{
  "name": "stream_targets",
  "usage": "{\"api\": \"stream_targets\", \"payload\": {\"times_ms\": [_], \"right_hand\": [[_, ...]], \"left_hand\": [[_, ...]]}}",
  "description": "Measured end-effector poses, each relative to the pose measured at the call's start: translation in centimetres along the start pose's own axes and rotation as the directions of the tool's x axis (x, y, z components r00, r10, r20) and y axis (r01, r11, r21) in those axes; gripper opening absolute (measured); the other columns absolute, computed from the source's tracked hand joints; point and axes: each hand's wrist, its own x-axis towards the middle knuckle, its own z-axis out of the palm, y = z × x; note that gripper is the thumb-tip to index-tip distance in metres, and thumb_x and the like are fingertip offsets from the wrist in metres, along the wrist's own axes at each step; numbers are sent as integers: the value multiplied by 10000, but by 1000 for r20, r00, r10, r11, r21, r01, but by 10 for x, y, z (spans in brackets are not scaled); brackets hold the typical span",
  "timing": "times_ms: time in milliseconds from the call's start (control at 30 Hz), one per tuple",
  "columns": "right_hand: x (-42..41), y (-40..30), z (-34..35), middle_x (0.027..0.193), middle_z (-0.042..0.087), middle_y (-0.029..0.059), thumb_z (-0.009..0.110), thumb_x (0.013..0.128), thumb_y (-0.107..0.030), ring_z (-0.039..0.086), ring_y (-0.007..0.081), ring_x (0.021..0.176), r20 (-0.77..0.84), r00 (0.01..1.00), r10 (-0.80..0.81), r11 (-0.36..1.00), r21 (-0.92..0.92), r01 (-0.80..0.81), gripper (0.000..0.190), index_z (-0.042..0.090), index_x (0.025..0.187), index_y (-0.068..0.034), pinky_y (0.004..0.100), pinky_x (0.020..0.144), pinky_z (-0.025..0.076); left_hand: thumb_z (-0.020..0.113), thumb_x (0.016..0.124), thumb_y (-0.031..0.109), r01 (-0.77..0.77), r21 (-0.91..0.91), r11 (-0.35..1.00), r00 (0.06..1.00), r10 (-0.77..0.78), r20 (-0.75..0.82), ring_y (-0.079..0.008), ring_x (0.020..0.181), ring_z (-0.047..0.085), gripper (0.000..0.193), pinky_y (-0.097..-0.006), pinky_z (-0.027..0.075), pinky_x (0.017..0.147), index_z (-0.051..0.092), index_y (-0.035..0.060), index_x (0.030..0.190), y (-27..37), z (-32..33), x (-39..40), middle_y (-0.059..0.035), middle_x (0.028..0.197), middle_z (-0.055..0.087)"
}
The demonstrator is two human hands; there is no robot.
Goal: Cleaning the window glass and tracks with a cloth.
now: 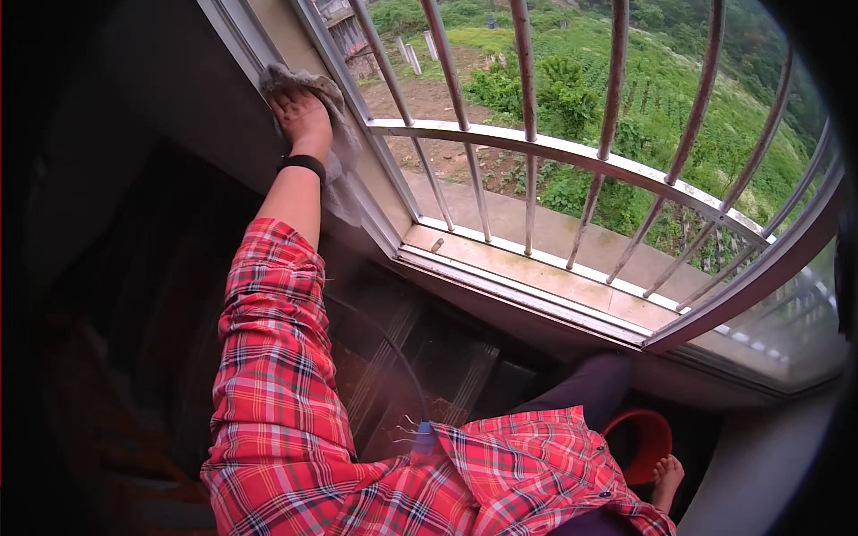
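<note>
My left hand point(305, 119) reaches up to the left side of the window opening and presses a grey cloth point(328, 90) flat against the metal window frame point(238, 30). One end of the cloth hangs down past the wrist, over the frame's edge. A dark band circles that wrist, above a rolled red plaid sleeve. Low at the right, my right hand point(665, 474) is small in view, beside a red bucket point(647, 445). Its fingers look bent, and whether anything is in them cannot be made out. The plaid shirt hides part of the bucket.
Metal bars point(526, 74) with a curved crosspiece point(496, 137) guard the window on the outside. A sliding pane point(784, 321) stands at the right. Below the sill point(536, 271), dark stair steps point(402, 355) drop away. A dark, thin curved cord point(405, 365) runs in front of them.
</note>
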Motion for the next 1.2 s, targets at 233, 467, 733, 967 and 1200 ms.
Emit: {"api": "stream_targets", "payload": {"times_ms": [233,467,733,967,1200], "right_hand": [[-2,-5,-11,846,581,8,494,895,-196,566,92,678,27,997,-66,998,-18,67,207,540,1071,-97,218,539,460],[-30,-5,-58,840,585,11,509,890,-201,566,96,673,-136,988,-67,998,4,68,208,548,1068,-100,219,554,462],[-49,-22,-116,922,587,19,527,883,-250,564,108,739,-284,954,-95,995,15,104,262,539,1101,-105,232,610,459],[-109,-178,-30,1082,548,49,547,881,-275,534,113,855,-142,776,-614,763,-361,537,413,463,1240,-88,231,710,439],[-142,-282,90,1348,344,128,532,886,-234,416,241,1177,142,237,-961,168,-381,909,566,277,1360,-62,355,951,356]], "left_hand": [[355,846,147,-222,31,975,948,208,240,-283,1260,314,425,-394,130,1092,481,-47,1203,37,58,-169,-157,1290,436],[361,869,181,-258,-209,943,706,332,626,-338,1257,303,394,-410,184,1066,529,-10,1169,82,86,-252,-193,1305,402],[627,735,140,317,-493,810,466,319,825,-385,1142,435,572,-415,374,961,368,-2,1225,105,139,-327,-247,1245,406],[602,740,128,310,-481,820,542,263,798,-373,1101,477,461,-420,389,940,466,-2,1161,108,152,-330,-235,1172,486],[614,695,124,380,-573,726,495,364,789,-293,1081,527,425,-357,418,904,558,19,1104,104,196,-325,-198,1110,569]]}}
